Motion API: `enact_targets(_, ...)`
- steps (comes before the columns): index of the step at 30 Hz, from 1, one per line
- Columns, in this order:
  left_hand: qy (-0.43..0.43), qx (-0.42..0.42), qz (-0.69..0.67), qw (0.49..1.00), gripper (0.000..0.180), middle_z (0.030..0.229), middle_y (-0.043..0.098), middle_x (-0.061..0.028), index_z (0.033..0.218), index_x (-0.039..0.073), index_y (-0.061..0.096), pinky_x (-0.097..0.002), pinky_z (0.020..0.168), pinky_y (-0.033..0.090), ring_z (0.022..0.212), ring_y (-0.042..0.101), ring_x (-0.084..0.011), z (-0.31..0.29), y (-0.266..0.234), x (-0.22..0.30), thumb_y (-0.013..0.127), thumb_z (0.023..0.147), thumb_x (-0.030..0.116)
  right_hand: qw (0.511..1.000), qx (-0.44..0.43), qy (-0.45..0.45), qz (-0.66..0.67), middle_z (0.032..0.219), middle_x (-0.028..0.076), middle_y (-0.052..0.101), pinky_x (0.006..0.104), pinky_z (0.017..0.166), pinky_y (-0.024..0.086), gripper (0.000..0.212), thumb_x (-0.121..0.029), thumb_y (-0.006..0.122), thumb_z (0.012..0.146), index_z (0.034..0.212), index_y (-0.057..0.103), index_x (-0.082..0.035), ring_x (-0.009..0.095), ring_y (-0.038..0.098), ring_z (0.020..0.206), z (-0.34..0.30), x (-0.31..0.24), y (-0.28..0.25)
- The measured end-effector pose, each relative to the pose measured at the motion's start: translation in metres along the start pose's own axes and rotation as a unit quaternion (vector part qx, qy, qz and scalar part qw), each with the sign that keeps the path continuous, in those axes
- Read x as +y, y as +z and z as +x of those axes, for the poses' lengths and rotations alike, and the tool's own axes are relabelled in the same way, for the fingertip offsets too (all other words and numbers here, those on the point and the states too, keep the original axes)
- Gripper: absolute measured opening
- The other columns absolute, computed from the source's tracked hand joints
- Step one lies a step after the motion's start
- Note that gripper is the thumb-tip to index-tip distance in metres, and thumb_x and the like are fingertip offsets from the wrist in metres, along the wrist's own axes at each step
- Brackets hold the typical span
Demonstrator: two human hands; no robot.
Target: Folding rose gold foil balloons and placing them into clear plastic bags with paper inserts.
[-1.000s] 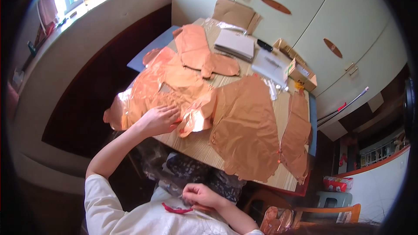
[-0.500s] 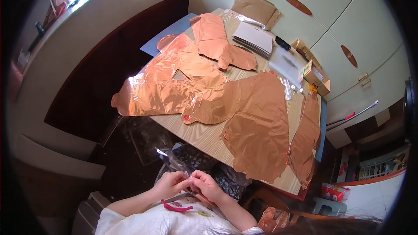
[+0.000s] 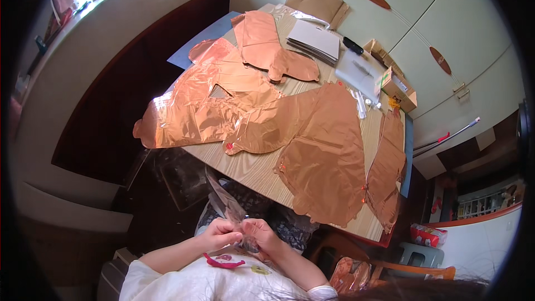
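Note:
Close in front of my body, a clear, crinkled plastic bag [image 3: 226,202] is pinched between both hands, its narrow end sticking up and away. My left hand [image 3: 220,234] grips it with thumb and fingers. Right beside it, my right hand [image 3: 262,236] is closed on the same bag, part of which bunches below the fingers. Whether anything is inside the bag, I cannot tell. Beyond my hands, large flat copper-coloured foil balloons [image 3: 329,161] spread over the wooden table [image 3: 223,163], some overlapping. Another narrow foil piece [image 3: 388,167] lies at the table's right side.
At the back of the table are a stack of white sheets [image 3: 314,40], a black-handled knife [image 3: 353,45], an opened cardboard box [image 3: 399,90] and a brown folded packet [image 3: 316,1]. A wooden chair [image 3: 384,270] stands at the lower right. Pale cabinets [image 3: 412,33] line the back.
Both hands stay together on the bag, and its free end now stands up more, with more of it bunched under the right fingers. The view has shifted slightly.

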State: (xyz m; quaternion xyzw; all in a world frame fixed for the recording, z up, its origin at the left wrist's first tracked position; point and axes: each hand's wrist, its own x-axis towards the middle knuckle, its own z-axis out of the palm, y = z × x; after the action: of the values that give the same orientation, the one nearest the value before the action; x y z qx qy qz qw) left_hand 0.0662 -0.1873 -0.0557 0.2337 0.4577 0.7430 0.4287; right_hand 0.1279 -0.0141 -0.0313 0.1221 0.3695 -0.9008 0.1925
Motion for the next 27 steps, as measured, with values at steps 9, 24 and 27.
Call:
enact_targets(9,0.182,0.15,0.199,0.951,0.016,0.066,0.053,-0.0042,0.071,0.002,0.057,-0.0255,0.053,0.037,0.06,0.048,-0.0119,-0.004,-0.02,0.028,0.061,0.085,0.007,0.993,-0.074,0.021,-0.093,0.058,-0.011,0.041,0.0186,0.044,0.026,0.029,-0.025,0.055,0.094,0.07,0.054,-0.01,-0.001,0.035,0.05,-0.009,0.002,-0.041)
enact_targets(24,0.221,-0.108,0.537,0.807,0.009,0.072,0.064,0.0051,0.078,0.013,0.069,-0.0301,0.067,0.037,0.07,0.06,-0.0108,0.039,-0.028,0.113,0.075,0.073,0.016,0.944,-0.162,-0.096,-0.27,0.08,0.001,0.054,0.0228,0.064,0.04,0.031,-0.031,0.051,0.096,0.086,0.056,-0.002,0.008,0.049,0.071,-0.055,-0.053,-0.063)
enact_targets(27,0.28,-0.188,0.522,0.783,0.01,0.077,0.065,0.006,0.081,0.013,0.07,-0.0292,0.068,0.038,0.073,0.06,-0.01,0.059,0.0,0.129,0.075,0.074,0.018,0.955,-0.131,-0.127,-0.232,0.105,0.008,0.056,0.0246,0.077,0.046,0.039,-0.023,0.058,0.091,0.123,0.049,-0.002,0.011,0.055,0.086,-0.064,-0.077,-0.041)
